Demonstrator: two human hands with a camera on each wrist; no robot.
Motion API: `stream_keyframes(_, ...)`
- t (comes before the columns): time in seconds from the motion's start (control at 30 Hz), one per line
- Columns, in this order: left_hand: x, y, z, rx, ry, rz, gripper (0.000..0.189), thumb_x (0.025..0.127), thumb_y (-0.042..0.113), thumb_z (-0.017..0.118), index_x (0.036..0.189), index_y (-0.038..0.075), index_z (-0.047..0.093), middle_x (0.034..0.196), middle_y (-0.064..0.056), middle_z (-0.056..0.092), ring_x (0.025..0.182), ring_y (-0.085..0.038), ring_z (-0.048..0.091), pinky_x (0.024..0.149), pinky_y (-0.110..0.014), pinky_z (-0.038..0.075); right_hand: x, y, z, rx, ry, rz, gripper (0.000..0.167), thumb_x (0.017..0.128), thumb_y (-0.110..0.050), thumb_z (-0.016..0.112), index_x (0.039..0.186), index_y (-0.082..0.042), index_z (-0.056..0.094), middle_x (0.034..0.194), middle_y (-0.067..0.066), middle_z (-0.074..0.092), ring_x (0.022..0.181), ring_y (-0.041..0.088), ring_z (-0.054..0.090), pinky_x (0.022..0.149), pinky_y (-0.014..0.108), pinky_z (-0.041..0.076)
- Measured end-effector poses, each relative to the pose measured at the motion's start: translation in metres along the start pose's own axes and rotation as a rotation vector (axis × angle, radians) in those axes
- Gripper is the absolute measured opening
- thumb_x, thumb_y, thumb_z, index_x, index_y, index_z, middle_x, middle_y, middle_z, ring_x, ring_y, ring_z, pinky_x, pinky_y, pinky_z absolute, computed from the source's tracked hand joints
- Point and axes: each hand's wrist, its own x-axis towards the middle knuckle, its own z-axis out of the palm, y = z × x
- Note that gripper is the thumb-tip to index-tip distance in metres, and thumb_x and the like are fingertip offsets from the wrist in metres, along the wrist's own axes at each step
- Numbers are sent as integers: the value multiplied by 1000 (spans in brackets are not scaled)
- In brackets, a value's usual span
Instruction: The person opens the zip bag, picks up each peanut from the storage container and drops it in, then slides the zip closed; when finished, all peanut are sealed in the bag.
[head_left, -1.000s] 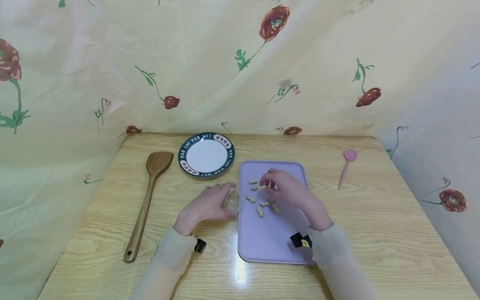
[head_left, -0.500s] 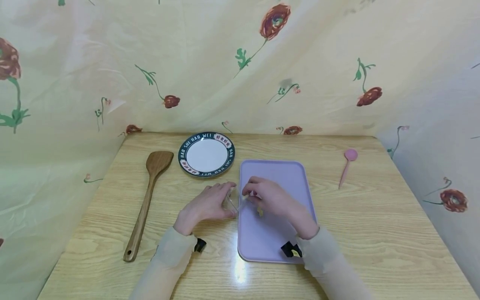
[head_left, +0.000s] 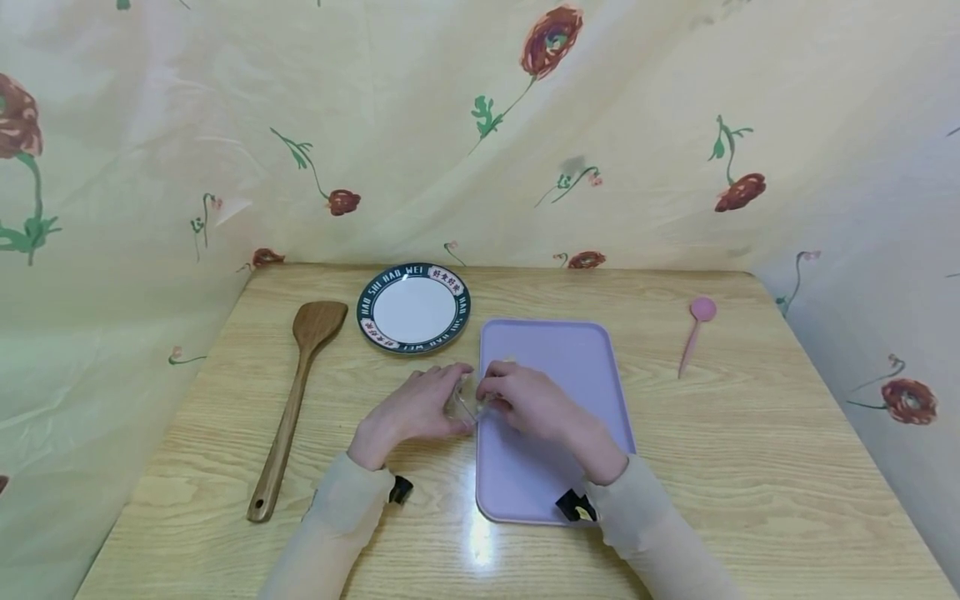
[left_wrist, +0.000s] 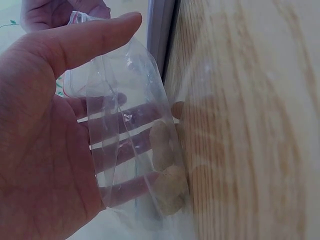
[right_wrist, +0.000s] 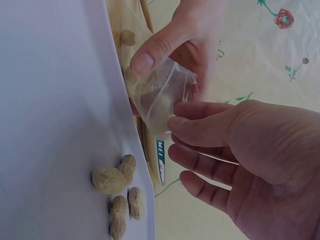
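My left hand [head_left: 416, 410] grips a clear plastic zip bag [left_wrist: 132, 130] between thumb and fingers, beside the tray's left edge. Through the film, peanuts [left_wrist: 161, 145] show at the bottom of the bag. My right hand [head_left: 536, 407] is at the bag's mouth, thumb and forefinger pinching a peanut [right_wrist: 161, 114] that is seen through the plastic. Several more peanuts [right_wrist: 109, 180] lie on the lilac tray [head_left: 517, 500]; in the head view the right hand hides most of them.
A white plate with a dark lettered rim [head_left: 373, 287] stands behind the left hand. On the left lies a wooden spatula [head_left: 296, 400], and a pink spoon [head_left: 702, 310] is at the far right. A flowered cloth [head_left: 450, 167] hangs behind the table.
My right hand has moved left from the peanuts in the tray's middle to the bag's mouth, bringing a peanut. My left hand has kept its place on the bag.
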Motion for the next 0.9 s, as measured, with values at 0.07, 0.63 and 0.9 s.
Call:
stream_keyframes(0.07, 0, 0, 0, 0, 3, -1, 79, 83, 39, 77, 147, 10, 42, 141, -6, 55, 126, -26, 50, 107, -50, 36, 0, 0, 1, -1, -7, -1, 26, 87, 5, 70, 105, -13, 75, 101, -3, 62, 91, 15, 60, 82, 35, 52)
stream_keyframes(0.63, -2, 0, 1, 16, -4, -6, 79, 83, 41, 77, 148, 12, 42, 136, -6, 58, 124, -25, 52, 107, -50, 36, 0, 1, 4, 10, -25, 5, 25, 87, 2, 72, 108, -11, 74, 103, -1, 64, 93, 16, 62, 84, 35, 52)
stream_keyframes(0.9, 0, -1, 1, 27, 3, -3, 79, 83, 42, 77, 147, 11, 42, 138, -6, 57, 125, -24, 51, 107, -49, 36, -2, 10, -9, 108, -28, 88, 22, 90, -3, 71, 111, -8, 72, 104, -1, 66, 92, 13, 62, 82, 32, 53)
